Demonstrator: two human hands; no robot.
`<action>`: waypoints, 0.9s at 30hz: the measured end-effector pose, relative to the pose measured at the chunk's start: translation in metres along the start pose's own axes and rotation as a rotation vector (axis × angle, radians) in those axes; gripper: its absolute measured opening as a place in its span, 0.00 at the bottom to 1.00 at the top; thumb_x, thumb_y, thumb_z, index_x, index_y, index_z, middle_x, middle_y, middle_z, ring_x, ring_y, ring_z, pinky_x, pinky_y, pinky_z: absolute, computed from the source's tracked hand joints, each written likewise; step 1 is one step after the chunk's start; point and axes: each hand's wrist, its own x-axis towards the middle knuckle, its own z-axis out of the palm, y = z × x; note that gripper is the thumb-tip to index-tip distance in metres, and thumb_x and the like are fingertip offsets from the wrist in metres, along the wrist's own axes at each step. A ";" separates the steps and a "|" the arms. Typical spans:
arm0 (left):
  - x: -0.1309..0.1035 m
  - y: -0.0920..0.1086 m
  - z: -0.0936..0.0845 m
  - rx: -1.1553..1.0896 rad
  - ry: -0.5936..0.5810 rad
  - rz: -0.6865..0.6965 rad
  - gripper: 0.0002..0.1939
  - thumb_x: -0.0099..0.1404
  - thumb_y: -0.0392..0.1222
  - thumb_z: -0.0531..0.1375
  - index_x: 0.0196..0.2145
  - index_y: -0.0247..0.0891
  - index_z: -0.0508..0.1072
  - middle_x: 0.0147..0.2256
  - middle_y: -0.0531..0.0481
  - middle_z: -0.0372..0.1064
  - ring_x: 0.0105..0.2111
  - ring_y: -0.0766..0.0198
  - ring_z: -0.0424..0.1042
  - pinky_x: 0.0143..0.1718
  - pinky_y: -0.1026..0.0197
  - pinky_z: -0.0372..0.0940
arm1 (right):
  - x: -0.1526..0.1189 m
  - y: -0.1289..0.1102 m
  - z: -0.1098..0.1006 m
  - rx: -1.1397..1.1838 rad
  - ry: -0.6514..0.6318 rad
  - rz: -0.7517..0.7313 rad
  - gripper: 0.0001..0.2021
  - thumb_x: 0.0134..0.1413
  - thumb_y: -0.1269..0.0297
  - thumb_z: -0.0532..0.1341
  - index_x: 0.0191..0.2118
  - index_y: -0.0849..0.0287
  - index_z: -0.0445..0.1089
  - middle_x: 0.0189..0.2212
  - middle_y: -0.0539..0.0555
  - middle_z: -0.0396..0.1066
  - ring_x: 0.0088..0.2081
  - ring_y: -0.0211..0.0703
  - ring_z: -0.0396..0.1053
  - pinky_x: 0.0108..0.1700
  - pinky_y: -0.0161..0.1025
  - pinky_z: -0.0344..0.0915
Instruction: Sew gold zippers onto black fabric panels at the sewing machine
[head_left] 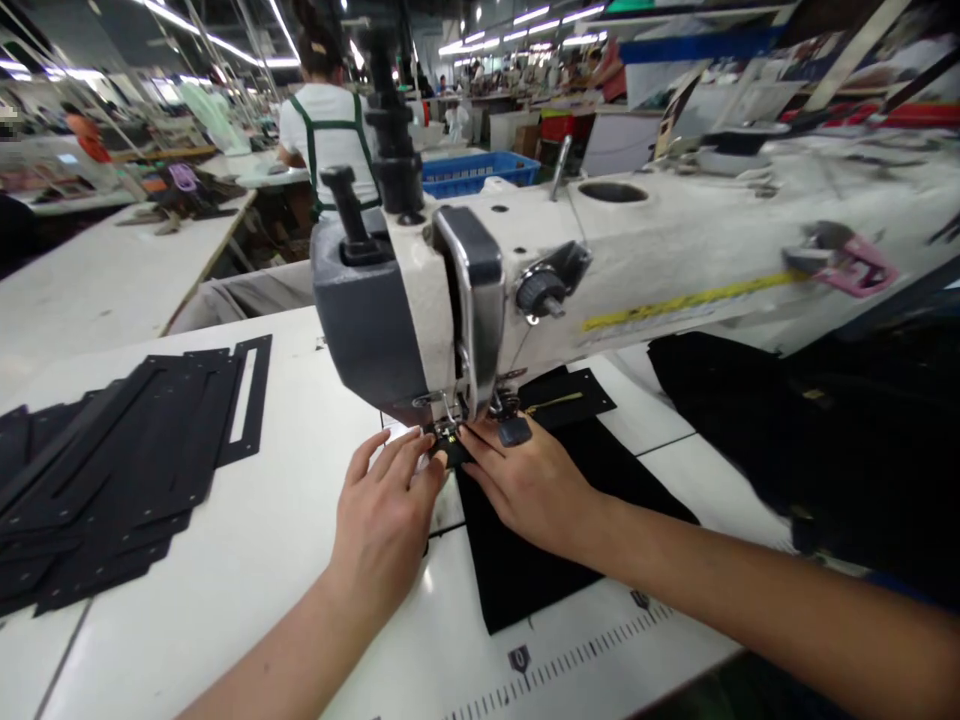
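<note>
A black cloth piece [517, 565] lies on the white table under the needle area of a sewing machine [420, 280]. My left hand [386, 505] rests left of the presser foot [448, 428], fingers apart and fingertips at the edge of the black material. On the other side, my right hand [540, 490] lies flat on the cloth with fingers stretched out toward the foot. Its fingertips are close to the needle and partly hidden by the machine. Just behind it is a black strip with a gold-coloured zip [556, 402].
Several black pieces with cut-out slots [142, 450] are piled at the left. Dark cloth [825, 450] is heaped at the right. A printed ruler [555, 660] runs along the front edge. Behind the machine are a blue basket [480, 172] and a person in a white shirt [330, 140].
</note>
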 end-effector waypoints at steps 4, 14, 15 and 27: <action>0.000 0.001 0.002 0.018 0.005 0.023 0.10 0.64 0.30 0.51 0.39 0.35 0.70 0.41 0.45 0.71 0.43 0.58 0.70 0.48 0.51 0.59 | 0.002 0.000 0.001 0.053 -0.034 -0.022 0.14 0.57 0.72 0.49 0.43 0.68 0.68 0.42 0.63 0.70 0.47 0.50 0.64 0.49 0.48 0.62; 0.007 0.004 0.000 0.143 0.005 0.126 0.13 0.64 0.30 0.47 0.37 0.33 0.70 0.37 0.41 0.72 0.39 0.54 0.71 0.43 0.49 0.61 | 0.009 -0.001 -0.003 0.008 -0.152 -0.022 0.12 0.55 0.72 0.52 0.42 0.70 0.68 0.42 0.63 0.67 0.46 0.52 0.60 0.46 0.47 0.57; 0.007 0.004 0.000 0.145 0.004 0.132 0.13 0.64 0.30 0.46 0.37 0.33 0.70 0.37 0.42 0.72 0.39 0.54 0.71 0.43 0.49 0.62 | 0.010 0.001 -0.004 0.020 -0.150 -0.025 0.11 0.56 0.71 0.52 0.41 0.69 0.68 0.41 0.62 0.67 0.45 0.51 0.61 0.46 0.47 0.57; 0.011 0.011 -0.001 0.187 -0.028 0.097 0.13 0.64 0.30 0.47 0.34 0.34 0.70 0.35 0.43 0.72 0.36 0.56 0.71 0.43 0.50 0.62 | 0.002 0.000 -0.001 0.079 -0.112 0.001 0.12 0.55 0.71 0.52 0.42 0.70 0.67 0.43 0.64 0.66 0.45 0.51 0.61 0.46 0.47 0.60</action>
